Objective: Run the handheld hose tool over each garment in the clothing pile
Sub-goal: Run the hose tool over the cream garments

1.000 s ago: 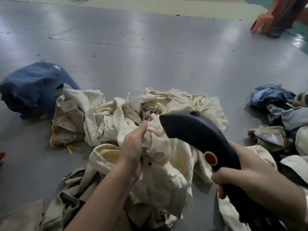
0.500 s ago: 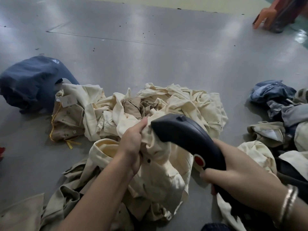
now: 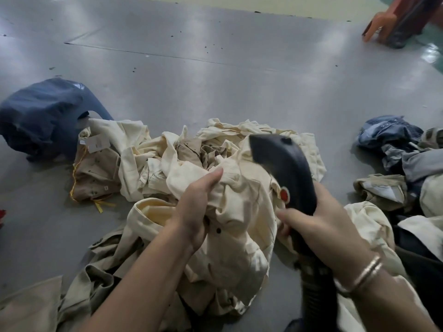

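— Two hands busy? State of each?

— Left hand (image 3: 199, 209) bunched round a fold of the cream garment (image 3: 239, 226), thumb laid along the top, cloth lifted off the heap. Right hand (image 3: 321, 226) wrapped round the neck of the dark hose tool (image 3: 285, 168), fingers curled just below the red button (image 3: 284, 194), bangles at the wrist.

— And the tool against the cloth?

— Head blurred, raised over the far side of the held garment, apparently just clear of it; contact impossible to confirm. Long axis running from the near right, where the ribbed hose (image 3: 316, 293) drops away, up and leftward toward the middle of the floor (image 3: 215, 75).

— Clothing pile itself?

— Spread mid-floor, straight ahead of both hands: cream and tan pieces (image 3: 100, 173) to the left, a navy garment (image 3: 43, 113) beyond those toward the left edge. Second heap of denim and grey items (image 3: 393, 140) at the right edge, well apart.

— Nearer hand for the next pass?

— Right, tool already over the fold. Probably a stroke back down the cloth toward the body, left keeping it taut. Held piece likely only partly treated; most of the pile seemingly untouched.
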Motion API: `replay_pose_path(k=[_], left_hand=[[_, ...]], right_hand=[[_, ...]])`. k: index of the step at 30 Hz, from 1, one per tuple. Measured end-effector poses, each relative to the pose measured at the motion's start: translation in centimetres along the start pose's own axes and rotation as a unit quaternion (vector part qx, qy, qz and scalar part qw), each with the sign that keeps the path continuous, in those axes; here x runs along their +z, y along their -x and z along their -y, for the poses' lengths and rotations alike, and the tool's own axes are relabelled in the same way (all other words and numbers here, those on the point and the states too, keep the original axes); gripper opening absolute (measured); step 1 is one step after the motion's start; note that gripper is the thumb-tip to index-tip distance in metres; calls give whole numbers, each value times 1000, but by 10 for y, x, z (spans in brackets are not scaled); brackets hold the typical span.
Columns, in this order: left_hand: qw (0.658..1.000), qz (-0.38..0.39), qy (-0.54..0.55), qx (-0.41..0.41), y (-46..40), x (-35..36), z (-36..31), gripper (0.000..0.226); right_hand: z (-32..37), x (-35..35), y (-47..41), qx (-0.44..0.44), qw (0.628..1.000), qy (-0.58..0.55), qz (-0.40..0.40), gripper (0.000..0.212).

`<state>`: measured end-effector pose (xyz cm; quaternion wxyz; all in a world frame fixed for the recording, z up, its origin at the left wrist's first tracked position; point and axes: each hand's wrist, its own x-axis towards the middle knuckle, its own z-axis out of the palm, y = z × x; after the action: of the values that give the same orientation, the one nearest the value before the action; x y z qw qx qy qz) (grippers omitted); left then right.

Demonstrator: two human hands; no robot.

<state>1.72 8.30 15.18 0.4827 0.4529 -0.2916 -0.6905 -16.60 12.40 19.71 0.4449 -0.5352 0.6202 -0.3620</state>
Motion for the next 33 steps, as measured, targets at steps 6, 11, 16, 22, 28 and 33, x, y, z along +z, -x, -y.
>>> replay_pose_path(k=[6, 11, 16, 22, 28, 33], left_hand=[[997, 70, -10, 22, 3, 7, 5, 25], [984, 65, -154, 63, 9, 5, 0, 46], [911, -23, -381, 157, 16, 2, 0, 24], [954, -37, -243, 170, 31, 0, -5, 30], [993, 103, 46, -19, 39, 8, -2, 35], [989, 144, -16, 0, 40, 3, -1, 29]], right_hand=[[-8, 26, -9, 24, 996, -36, -81, 43], [-14, 35, -15, 53, 996, -68, -31, 38], [-11, 26, -17, 4, 992, -110, -57, 32], [-4, 9, -19, -54, 983, -176, 21, 29], [-11, 20, -28, -16, 990, -143, 9, 35], [-12, 28, -32, -19, 995, -102, -16, 30]])
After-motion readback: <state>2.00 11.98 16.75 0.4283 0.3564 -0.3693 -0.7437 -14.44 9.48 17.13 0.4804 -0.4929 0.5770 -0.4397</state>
